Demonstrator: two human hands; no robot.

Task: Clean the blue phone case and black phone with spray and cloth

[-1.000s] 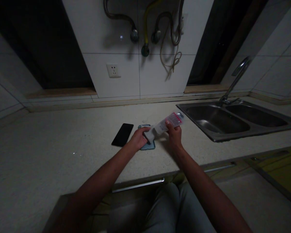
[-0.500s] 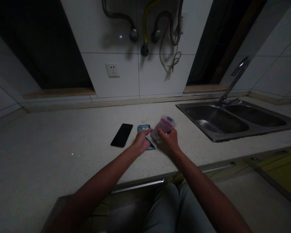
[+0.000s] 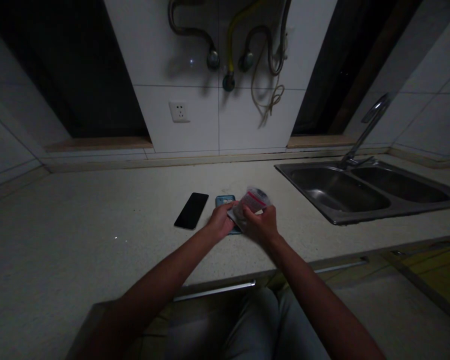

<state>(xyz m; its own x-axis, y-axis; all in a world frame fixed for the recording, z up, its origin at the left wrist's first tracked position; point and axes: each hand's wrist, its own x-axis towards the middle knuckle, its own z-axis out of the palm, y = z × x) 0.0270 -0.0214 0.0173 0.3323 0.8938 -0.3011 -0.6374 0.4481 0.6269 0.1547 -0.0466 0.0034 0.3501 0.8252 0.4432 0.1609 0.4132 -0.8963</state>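
Observation:
A small translucent plastic bag with a pink stripe [image 3: 252,198] is held tilted above the counter, a little blurred. My left hand [image 3: 220,221] is closed on the bag's whitish left end. From the other side my right hand [image 3: 263,225] grips the bag, its thumb pressed on the near face. What is inside the bag I cannot make out. Under the hands lies a blue phone case [image 3: 224,200], partly covered by my left hand and the bag. To its left a phone [image 3: 191,211] rests flat with its dark screen up.
The pale countertop [image 3: 142,215] spreads under everything. On the right is a steel double sink [image 3: 335,215] with a curved faucet [image 3: 373,117]. Behind, the tiled wall carries a socket [image 3: 179,112] and hanging hoses [image 3: 230,45]. A drawer handle [image 3: 215,291] runs below the counter's front edge.
The bag's upper end has tipped a little to the left and lower, and my right hand has shifted with it. My left hand keeps its grip. The whole view has shifted slightly.

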